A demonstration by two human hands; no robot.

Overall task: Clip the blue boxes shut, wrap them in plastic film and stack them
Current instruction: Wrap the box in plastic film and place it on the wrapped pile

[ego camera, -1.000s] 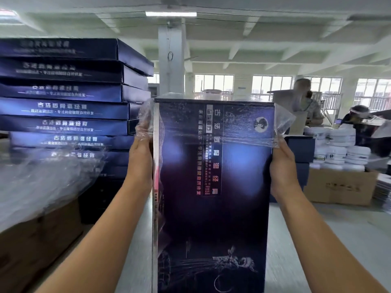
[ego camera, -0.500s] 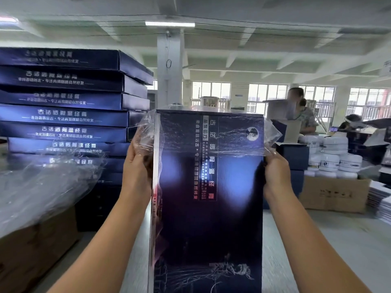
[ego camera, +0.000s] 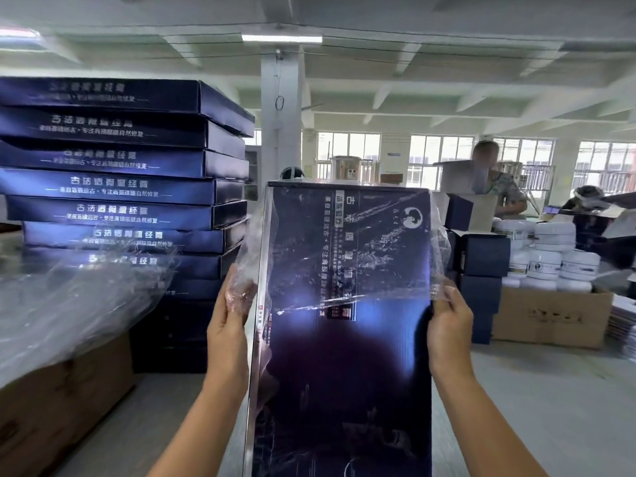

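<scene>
Film [ego camera: 361, 256] half over blue box [ego camera: 344, 366], edges in L hand [ego camera: 229, 325], R hand [ego camera: 449, 332].

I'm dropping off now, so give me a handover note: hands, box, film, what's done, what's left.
Left hand: grips the film at the box's left edge.
Right hand: pinches the film at the right edge.
Box: upright between both hands; film covers only its upper part.
Stack: boxes piled at left.
Done: film is over the top end; clips cannot be seen.
Left: likely draw the film over the lower part, then put the box on the stack.
</scene>
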